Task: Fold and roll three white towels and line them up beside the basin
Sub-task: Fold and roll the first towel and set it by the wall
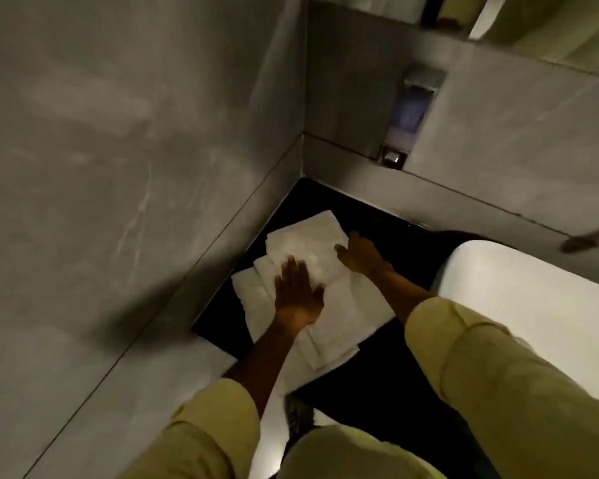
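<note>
Closest to the camera were two yellow-green sleeves (498, 385), pushed up on both forearms. Just past those, the white towels (339, 305) lay as a loose overlapping pile on the black counter (388, 385), tucked into the corner where the two grey tiled walls (118, 150) met. I couldn't really count how many layers were in there, the frame was soft and blurry. The pile's long axis ran diagonally, from the near-right end by the counter's front edge up toward the far-left corner of the wall, with one smaller flap sticking out on the left side toward the wall.

The left hand (298, 295) was flat on top of the pile near its middle, palm down, fingers spread and pointing away toward the corner, pressing rather than gripping anything. The right hand (360, 254) sat further up, at the right edge of the pile's far half, fingers extended and resting on the cloth edge; I couldn't tell if it pinched the fabric or just touched it. So the towels were under both hands, with most of the cloth extending back toward the person between the two forearms.

To the right, the white basin (533, 305) sat beside the pile, close but not touching. Further back on the wall was a soap dispenser (412, 112)
</note>
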### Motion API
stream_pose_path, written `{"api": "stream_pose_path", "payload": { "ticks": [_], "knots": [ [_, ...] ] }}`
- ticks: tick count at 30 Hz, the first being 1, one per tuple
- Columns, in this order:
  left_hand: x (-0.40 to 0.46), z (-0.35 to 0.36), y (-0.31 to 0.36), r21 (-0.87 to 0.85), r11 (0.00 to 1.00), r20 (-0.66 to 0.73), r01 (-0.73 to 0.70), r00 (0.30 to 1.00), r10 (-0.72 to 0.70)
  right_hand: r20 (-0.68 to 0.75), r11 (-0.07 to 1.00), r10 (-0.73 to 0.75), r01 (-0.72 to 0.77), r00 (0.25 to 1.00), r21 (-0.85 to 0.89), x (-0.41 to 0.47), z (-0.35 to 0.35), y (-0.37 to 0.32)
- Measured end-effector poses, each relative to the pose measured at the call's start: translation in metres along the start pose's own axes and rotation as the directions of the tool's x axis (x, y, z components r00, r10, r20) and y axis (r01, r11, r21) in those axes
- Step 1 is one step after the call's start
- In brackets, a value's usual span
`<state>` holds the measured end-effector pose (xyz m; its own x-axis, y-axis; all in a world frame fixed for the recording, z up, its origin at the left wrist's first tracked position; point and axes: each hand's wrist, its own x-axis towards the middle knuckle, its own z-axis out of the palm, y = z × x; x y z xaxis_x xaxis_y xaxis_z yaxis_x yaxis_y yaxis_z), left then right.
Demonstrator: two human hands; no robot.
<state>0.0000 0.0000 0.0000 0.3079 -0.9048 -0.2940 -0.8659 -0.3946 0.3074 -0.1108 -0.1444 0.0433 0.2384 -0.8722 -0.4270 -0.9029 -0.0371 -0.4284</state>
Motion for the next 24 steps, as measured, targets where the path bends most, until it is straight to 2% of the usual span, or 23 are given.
{"api": "stream_pose_path", "payload": {
  "ticks": [1, 4, 5, 7, 8, 9, 11, 12, 13, 14, 15, 17, 18, 19, 21, 22, 24],
  "knots": [
    [-0.001, 0.004, -0.003, 0.017, 1.000, 0.015, -0.009, 1.000, 0.009, 0.022, 0.998, 0.063, -0.063, 0.998, 0.028, 0.007, 0.003, -0.005],
    [-0.005, 0.018, -0.007, -0.032, 0.999, -0.126, -0.036, 0.991, 0.032, 0.033, 0.981, 0.178, -0.180, 0.983, 0.069, 0.023, 0.003, -0.013],
    [-0.004, 0.020, -0.004, -0.066, 0.997, -0.133, -0.037, 0.991, 0.028, 0.045, 0.978, 0.194, -0.197, 0.980, 0.074, 0.030, 0.002, -0.015],
    [0.001, 0.013, 0.005, -0.260, 0.965, -0.152, 0.030, 0.986, -0.071, 0.055, 0.974, 0.216, -0.219, 0.975, 0.059, 0.036, 0.001, -0.015],
    [0.006, 0.009, 0.008, -0.417, 0.904, -0.191, 0.093, 0.964, -0.187, 0.044, 0.975, 0.217, -0.218, 0.975, 0.033, 0.041, 0.004, -0.014],
    [0.008, 0.000, 0.012, -0.594, 0.785, -0.180, 0.177, 0.921, -0.344, 0.035, 0.978, 0.208, -0.208, 0.978, 0.009, 0.043, 0.007, -0.012],
    [0.018, -0.025, 0.013, -0.825, 0.485, -0.060, 0.289, 0.809, -0.585, 0.029, 0.981, 0.195, -0.195, 0.980, -0.006, 0.046, 0.012, -0.007],
    [0.029, -0.030, 0.010, -0.877, 0.361, 0.015, 0.317, 0.770, -0.638, 0.029, 0.980, 0.197, -0.198, 0.980, 0.001, 0.048, 0.014, -0.003],
    [0.038, -0.037, 0.005, -0.898, 0.275, 0.093, 0.344, 0.759, -0.644, 0.029, 0.981, 0.194, -0.195, 0.980, 0.014, 0.050, 0.015, 0.001],
    [0.047, -0.041, 0.000, -0.906, 0.234, 0.153, 0.354, 0.786, -0.599, 0.022, 0.982, 0.189, -0.189, 0.982, 0.027, 0.050, 0.015, 0.004],
    [0.052, -0.047, -0.004, -0.916, 0.219, 0.188, 0.335, 0.844, -0.503, 0.021, 0.982, 0.184, -0.184, 0.983, 0.043, 0.050, 0.016, 0.008],
    [0.055, -0.058, -0.008, -0.935, 0.230, 0.215, 0.270, 0.947, -0.238, 0.022, 0.984, 0.149, -0.151, 0.989, 0.094, 0.050, 0.015, 0.016],
    [0.053, -0.064, -0.008, -0.946, 0.229, 0.207, 0.227, 0.972, -0.110, 0.033, 0.982, 0.113, -0.117, 0.993, 0.150, 0.049, 0.012, 0.019],
    [0.053, -0.072, -0.004, -0.953, 0.224, 0.207, 0.204, 0.978, -0.007, 0.059, 0.967, 0.052, -0.065, 0.997, 0.246, 0.046, 0.000, 0.022],
    [0.048, -0.095, 0.004, -0.951, 0.139, 0.290, 0.276, 0.952, 0.098, 0.134, 0.878, -0.125, 0.047, 0.983, 0.476, 0.035, -0.032, 0.029],
    [0.046, -0.108, 0.011, -0.941, 0.091, 0.337, 0.326, 0.928, 0.159, 0.171, 0.824, -0.195, 0.067, 0.966, 0.562, 0.024, -0.053, 0.034],
    [0.039, -0.143, 0.035, -0.924, 0.085, 0.382, 0.373, 0.881, 0.280, 0.221, 0.688, -0.313, 0.060, 0.924, 0.723, -0.007, -0.099, 0.040]
  ]
}}
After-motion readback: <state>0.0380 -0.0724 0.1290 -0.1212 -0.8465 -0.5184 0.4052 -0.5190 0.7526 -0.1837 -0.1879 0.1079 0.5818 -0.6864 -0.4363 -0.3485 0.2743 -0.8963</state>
